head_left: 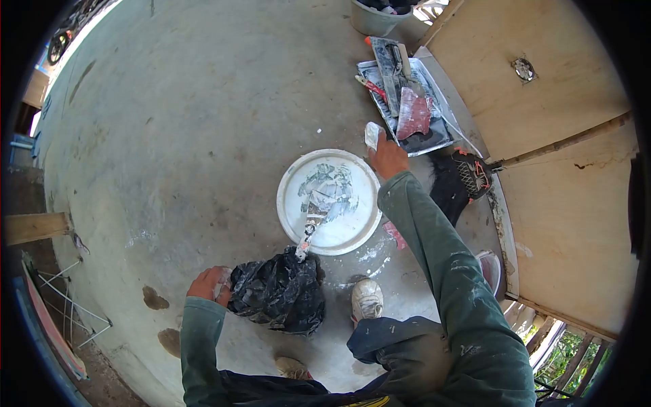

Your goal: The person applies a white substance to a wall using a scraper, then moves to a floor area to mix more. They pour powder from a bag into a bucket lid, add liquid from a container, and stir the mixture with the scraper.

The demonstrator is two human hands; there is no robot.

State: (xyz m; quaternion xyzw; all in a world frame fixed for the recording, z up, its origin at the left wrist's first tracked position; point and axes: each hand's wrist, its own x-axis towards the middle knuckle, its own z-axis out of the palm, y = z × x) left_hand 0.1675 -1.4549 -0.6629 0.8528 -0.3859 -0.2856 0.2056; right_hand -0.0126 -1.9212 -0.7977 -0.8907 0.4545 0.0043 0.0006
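My left hand (207, 283) is closed at the left edge of a crumpled black plastic bag (279, 295), its fingers partly hidden there. In my right hand (388, 157) is a small whitish piece (371, 136) whose kind I cannot make out. This hand is held out just above and right of a round white lid (288, 220), which lies on the floor with grey-green smears on its middle. A putty knife (312, 220) caked in white rests across the lid, its handle reaching over the bag's top edge.
A paint tray (434, 140) holds a trowel (388, 68), a reddish scraper (414, 113) and other tools. A bucket (377, 22) stands behind it. Wooden panels (563, 197) line the right side. Near them lies a black-and-orange shoe (471, 174). My white shoe (367, 298) is below the lid.
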